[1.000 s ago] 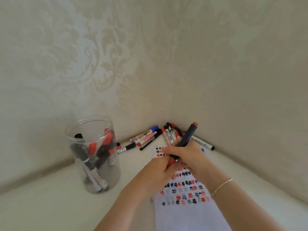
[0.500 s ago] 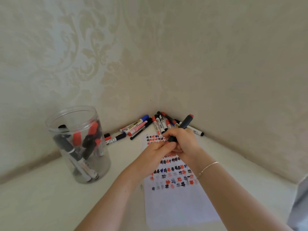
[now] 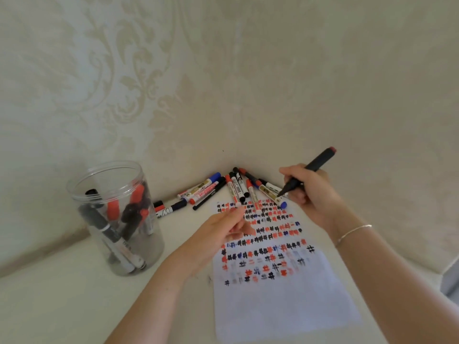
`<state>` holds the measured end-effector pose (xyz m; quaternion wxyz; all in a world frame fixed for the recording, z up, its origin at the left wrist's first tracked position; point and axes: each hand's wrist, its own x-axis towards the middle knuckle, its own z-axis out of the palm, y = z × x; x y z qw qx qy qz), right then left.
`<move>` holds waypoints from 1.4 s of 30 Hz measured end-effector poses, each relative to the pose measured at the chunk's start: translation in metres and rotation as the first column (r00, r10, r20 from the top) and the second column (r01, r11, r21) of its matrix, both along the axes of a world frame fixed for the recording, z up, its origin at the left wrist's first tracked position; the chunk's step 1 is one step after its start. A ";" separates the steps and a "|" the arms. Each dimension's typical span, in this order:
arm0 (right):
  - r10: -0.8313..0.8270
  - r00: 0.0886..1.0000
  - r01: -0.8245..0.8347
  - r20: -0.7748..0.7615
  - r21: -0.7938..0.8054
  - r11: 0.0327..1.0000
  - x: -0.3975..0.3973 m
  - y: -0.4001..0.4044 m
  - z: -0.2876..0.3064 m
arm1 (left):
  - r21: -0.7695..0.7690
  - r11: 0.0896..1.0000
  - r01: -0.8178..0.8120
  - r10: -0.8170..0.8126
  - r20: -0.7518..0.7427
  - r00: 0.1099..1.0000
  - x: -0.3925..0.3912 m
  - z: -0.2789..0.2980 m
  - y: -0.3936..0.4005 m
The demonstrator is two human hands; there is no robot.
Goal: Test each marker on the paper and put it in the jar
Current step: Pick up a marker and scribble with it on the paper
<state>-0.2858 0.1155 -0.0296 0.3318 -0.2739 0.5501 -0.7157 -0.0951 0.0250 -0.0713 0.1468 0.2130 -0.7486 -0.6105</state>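
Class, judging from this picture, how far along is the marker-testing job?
Done: several markers stand in the jar, and the paper carries rows of test marks. In hand: the right hand grips an uncapped black marker. Left: the marker pile in the corner.

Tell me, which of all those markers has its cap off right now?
The black marker with the red end, held in the right hand: its bare tip points down at the paper. Those piled in the corner look capped.
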 end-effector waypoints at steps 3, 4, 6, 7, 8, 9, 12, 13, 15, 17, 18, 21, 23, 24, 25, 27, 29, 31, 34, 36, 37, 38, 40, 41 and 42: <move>-0.017 1.000 0.020 -0.025 0.092 0.996 0.013 0.007 -0.009 | -0.228 0.972 -0.065 0.110 0.193 0.975 -0.011 -0.008 0.000; -0.015 0.999 0.022 -0.051 0.138 0.990 0.017 0.011 -0.013 | -0.333 0.941 -0.063 0.149 0.239 0.960 -0.014 -0.010 -0.001; -0.028 0.993 0.056 -0.117 0.238 0.970 0.024 0.020 -0.024 | -0.500 0.865 -0.039 0.211 0.292 0.933 -0.020 -0.013 -0.004; -0.046 0.989 0.085 -0.144 0.278 0.957 0.026 0.025 -0.031 | -0.552 0.833 -0.030 0.233 0.301 0.925 -0.022 -0.014 -0.005; -0.069 0.984 0.118 -0.163 0.311 0.943 0.028 0.030 -0.038 | -0.591 0.806 -0.020 0.249 0.309 0.918 -0.025 -0.015 -0.006; -0.097 0.979 0.153 -0.177 0.340 0.928 0.030 0.034 -0.045 | -0.616 0.788 -0.011 0.260 0.316 0.912 -0.028 -0.017 -0.007; -0.208 0.952 0.284 -0.226 0.390 0.876 0.031 0.044 -0.068 | -0.660 0.751 0.013 0.281 0.337 0.899 -0.031 -0.026 -0.007; -0.239 0.935 0.330 -0.262 0.394 0.858 0.031 0.046 -0.074 | -0.681 0.732 0.016 0.292 0.335 0.896 -0.032 -0.030 -0.007; -0.274 0.904 0.393 -0.329 0.382 0.837 0.032 0.049 -0.081 | -0.716 0.698 0.012 0.315 0.322 0.893 -0.032 -0.034 -0.007; -0.289 0.884 0.421 -0.368 0.359 0.833 0.033 0.051 -0.083 | -0.740 0.672 0.012 0.334 0.318 0.888 -0.032 -0.037 -0.007; -0.292 0.874 0.435 -0.388 0.359 0.826 0.033 0.052 -0.083 | -0.750 0.661 0.019 0.340 0.323 0.883 -0.032 -0.038 -0.008; -0.291 0.838 0.480 -0.461 0.370 0.796 0.031 0.057 -0.086 | -0.771 0.636 0.028 0.359 0.328 0.874 -0.031 -0.041 -0.008; -0.302 0.832 0.492 -0.466 0.368 0.789 0.028 0.059 -0.088 | -0.776 0.631 0.029 0.360 0.326 0.874 -0.030 -0.042 -0.008; -0.307 0.833 0.493 -0.460 0.368 0.788 0.027 0.059 -0.089 | -0.777 0.628 0.029 0.361 0.324 0.874 -0.030 -0.042 -0.008; -0.309 0.836 0.491 -0.453 0.369 0.789 0.027 0.060 -0.089 | -0.779 0.627 0.026 0.363 0.322 0.874 -0.030 -0.042 -0.007; -0.297 0.842 0.480 -0.450 0.375 0.793 0.027 0.060 -0.089 | -0.782 0.623 0.020 0.368 0.315 0.875 -0.031 -0.042 -0.006; -0.276 0.839 0.472 -0.468 0.377 0.797 0.029 0.059 -0.089 | -0.784 0.621 0.020 0.368 0.314 0.875 -0.030 -0.042 -0.006; -0.265 0.836 0.468 -0.481 0.370 0.803 0.030 0.058 -0.090 | -0.785 0.619 0.021 0.369 0.314 0.875 -0.030 -0.042 -0.005; -0.284 0.830 0.480 -0.480 0.357 0.801 0.029 0.060 -0.089 | -0.789 0.613 0.024 0.367 0.312 0.877 -0.030 -0.042 -0.005; -0.291 0.849 0.462 -0.441 0.350 0.815 0.028 0.060 -0.088 | -0.791 0.611 0.023 0.368 0.310 0.877 -0.030 -0.042 -0.004; -0.282 0.858 0.448 -0.430 0.356 0.820 0.028 0.060 -0.088 | -0.793 0.609 0.023 0.370 0.309 0.876 -0.029 -0.041 -0.004; -0.265 0.863 0.437 -0.430 0.371 0.819 0.029 0.060 -0.088 | -0.793 0.608 0.023 0.371 0.310 0.875 -0.029 -0.041 -0.004; -0.246 0.855 0.441 -0.457 0.390 0.808 0.031 0.059 -0.089 | -0.793 0.609 0.024 0.373 0.313 0.873 -0.029 -0.041 -0.004; -0.251 0.845 0.453 -0.472 0.385 0.804 0.031 0.059 -0.089 | -0.793 0.609 0.024 0.374 0.314 0.873 -0.029 -0.041 -0.004; -0.260 0.837 0.465 -0.481 0.376 0.802 0.031 0.059 -0.088 | -0.792 0.610 0.023 0.375 0.314 0.872 -0.029 -0.041 -0.004</move>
